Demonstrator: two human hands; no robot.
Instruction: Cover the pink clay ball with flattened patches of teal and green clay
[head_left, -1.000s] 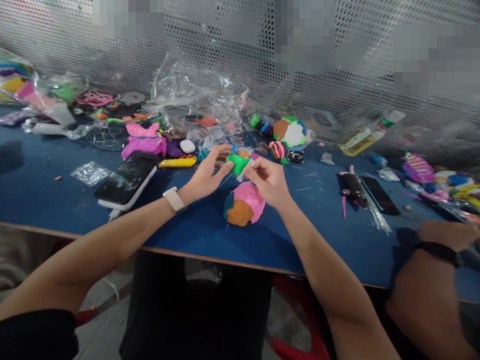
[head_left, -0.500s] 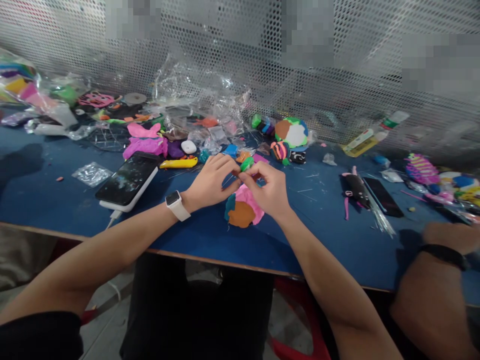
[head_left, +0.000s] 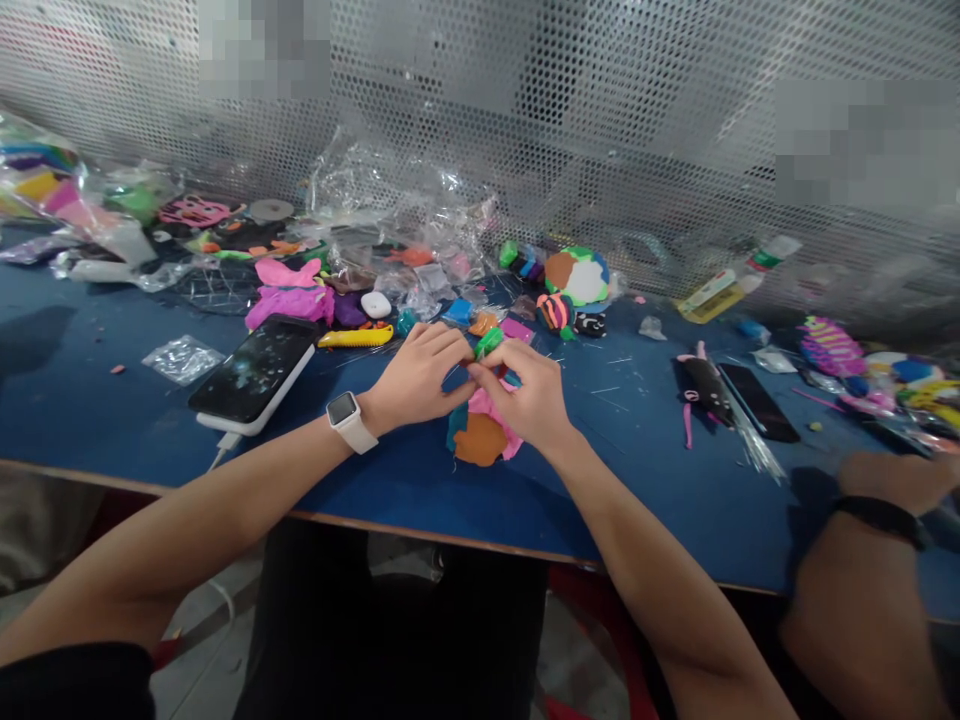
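My left hand (head_left: pixel 421 375) and my right hand (head_left: pixel 531 392) meet over the table, fingertips pinched together. Between them is a small lump of green clay (head_left: pixel 489 343), partly covered by the fingers. Just below, on the blue table (head_left: pixel 360 490), lies a flat patchwork of clay (head_left: pixel 480 440) in brown, pink and teal; my right hand hides part of it. Blue, orange and magenta clay bits (head_left: pixel 517 331) sit right behind the fingers. A yellow box cutter (head_left: pixel 355 337) lies beyond my left wrist, which wears a white-banded watch (head_left: pixel 345 410).
A phone (head_left: pixel 256 370) on a white block with a cable lies left. Crumpled clear plastic (head_left: pixel 397 200) and clay figures line the perforated metal screen (head_left: pixel 480 90). At right are another phone (head_left: pixel 759 402), a glue bottle (head_left: pixel 739 282) and another person's forearm (head_left: pixel 862 590).
The view has tilted slightly, so everything sits a little lower. Both hands keep their pinch at the green clay, with only slight finger movement.
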